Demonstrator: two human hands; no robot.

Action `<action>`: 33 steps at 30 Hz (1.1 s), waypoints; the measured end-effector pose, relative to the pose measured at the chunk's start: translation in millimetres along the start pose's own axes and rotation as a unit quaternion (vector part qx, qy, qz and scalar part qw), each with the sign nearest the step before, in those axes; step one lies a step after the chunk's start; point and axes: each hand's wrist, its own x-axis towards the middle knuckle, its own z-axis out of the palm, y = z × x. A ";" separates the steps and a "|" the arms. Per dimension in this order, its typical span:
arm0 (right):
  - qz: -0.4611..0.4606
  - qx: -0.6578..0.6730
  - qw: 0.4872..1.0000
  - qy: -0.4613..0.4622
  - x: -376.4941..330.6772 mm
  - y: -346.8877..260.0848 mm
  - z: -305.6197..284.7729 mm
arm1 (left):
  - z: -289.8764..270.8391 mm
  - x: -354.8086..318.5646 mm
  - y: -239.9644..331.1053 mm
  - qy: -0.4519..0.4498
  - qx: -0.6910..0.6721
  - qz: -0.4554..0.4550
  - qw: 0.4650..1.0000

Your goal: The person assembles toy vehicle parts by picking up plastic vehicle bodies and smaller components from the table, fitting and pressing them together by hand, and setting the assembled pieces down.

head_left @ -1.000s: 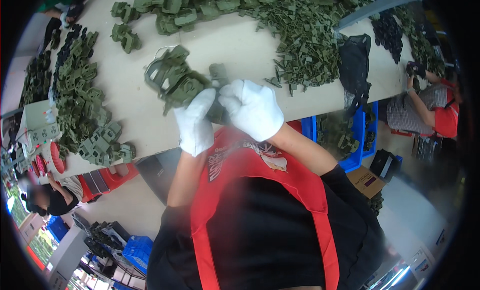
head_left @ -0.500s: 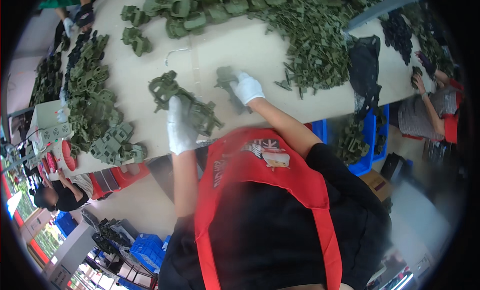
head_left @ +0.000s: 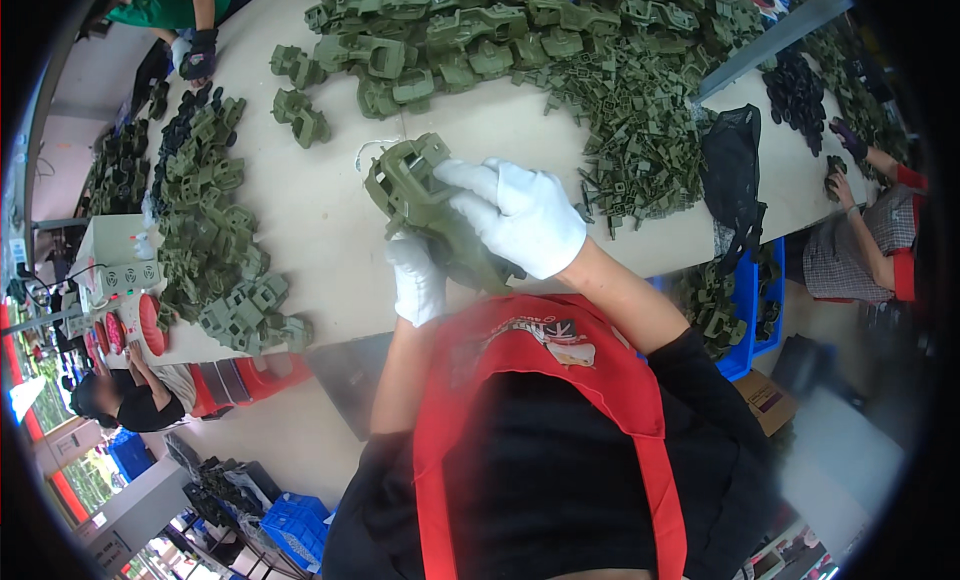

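A hollow olive-green plastic part, which looks like a toy vehicle body shell, is held tilted above the table in front of my chest. My white-gloved left hand is closed around its near left side. From the right, my gloved right hand grips the same part, with fingers pressed along its top near the square opening. Both palms and the underside of the part are hidden. Beyond it, a thin pale string lies on the table.
Similar green shells are heaped at the table's far side, beside a pile of small green pieces. More green parts line the left. A black bag hangs over the right edge near blue crates. Co-workers sit or stand around the table.
My hands were apart, each with a green piece. They have come together on one green shell, now turned with its opening facing up. The view has shifted slightly.
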 end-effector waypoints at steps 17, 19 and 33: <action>0.212 0.412 0.875 -0.139 22.7 23.0 13.7 | 9.7 7.0 5.4 0.021 -0.151 -0.049 0.987; 0.226 0.477 0.836 -0.150 12.7 37.0 5.8 | 8.1 7.7 7.9 0.038 -0.195 -0.087 0.976; 0.164 0.274 0.948 0.010 -31.2 32.2 3.1 | 15.9 5.3 -23.9 -0.047 -0.292 0.013 0.955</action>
